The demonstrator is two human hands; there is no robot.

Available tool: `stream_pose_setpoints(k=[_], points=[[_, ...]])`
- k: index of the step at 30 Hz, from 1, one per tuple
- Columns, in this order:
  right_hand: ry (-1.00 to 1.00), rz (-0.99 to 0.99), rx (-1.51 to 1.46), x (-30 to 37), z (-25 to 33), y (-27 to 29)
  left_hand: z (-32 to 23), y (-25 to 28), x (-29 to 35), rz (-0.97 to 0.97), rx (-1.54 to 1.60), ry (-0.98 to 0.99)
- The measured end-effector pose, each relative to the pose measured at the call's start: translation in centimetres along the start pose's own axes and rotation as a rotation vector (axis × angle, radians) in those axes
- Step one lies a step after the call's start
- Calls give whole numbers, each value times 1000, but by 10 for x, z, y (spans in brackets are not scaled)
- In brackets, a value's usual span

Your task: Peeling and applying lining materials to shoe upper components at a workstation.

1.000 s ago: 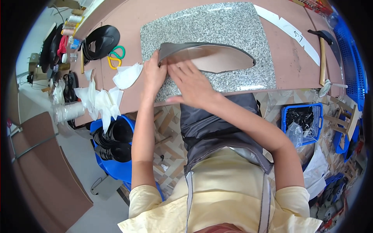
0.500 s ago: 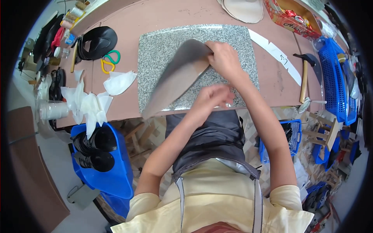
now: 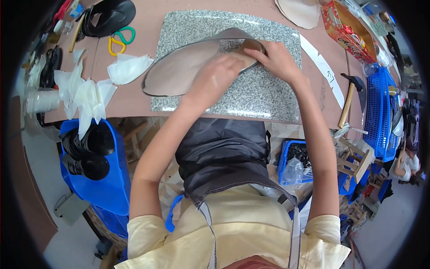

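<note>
At upper centre, the right hand (image 3: 278,59) pinches the right end of a curved, dark-edged panel (image 3: 172,69), perhaps leather, above a speckled granite slab (image 3: 268,96). The left hand (image 3: 217,77) lies against the panel's pale inner face, its fingers blurred. Scissors (image 3: 124,44) with green and yellow handles lie upper left; a hammer (image 3: 346,105) and white paper template (image 3: 330,77) lie right of the slab.

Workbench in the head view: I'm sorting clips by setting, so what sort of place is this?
Probably a craft workshop, perhaps for leather: a hammer and scissors lie on the workbench, and the right hand holds a curved sheet over a stone slab.
</note>
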State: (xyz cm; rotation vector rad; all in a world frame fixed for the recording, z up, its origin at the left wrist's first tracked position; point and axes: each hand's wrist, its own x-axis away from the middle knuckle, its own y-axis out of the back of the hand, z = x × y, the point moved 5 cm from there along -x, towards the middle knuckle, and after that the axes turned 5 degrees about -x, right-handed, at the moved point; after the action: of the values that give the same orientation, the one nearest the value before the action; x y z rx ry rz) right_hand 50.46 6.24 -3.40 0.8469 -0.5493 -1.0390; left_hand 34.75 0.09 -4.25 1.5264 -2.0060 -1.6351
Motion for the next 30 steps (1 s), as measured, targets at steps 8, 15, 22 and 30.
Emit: stream_pose_setpoints(k=[8, 15, 22, 30], points=[[-89, -173, -235, 16, -13, -15, 11, -49, 27, -147, 40, 462], [-114, -203, -190, 13, -20, -28, -14, -52, 11, 149, 287, 379], [-240, -312, -10, 2, -28, -28, -42, -54, 26, 112, -129, 13], [-79, -352, -187, 10, -23, -20, -57, -31, 46, 147, -25, 23]])
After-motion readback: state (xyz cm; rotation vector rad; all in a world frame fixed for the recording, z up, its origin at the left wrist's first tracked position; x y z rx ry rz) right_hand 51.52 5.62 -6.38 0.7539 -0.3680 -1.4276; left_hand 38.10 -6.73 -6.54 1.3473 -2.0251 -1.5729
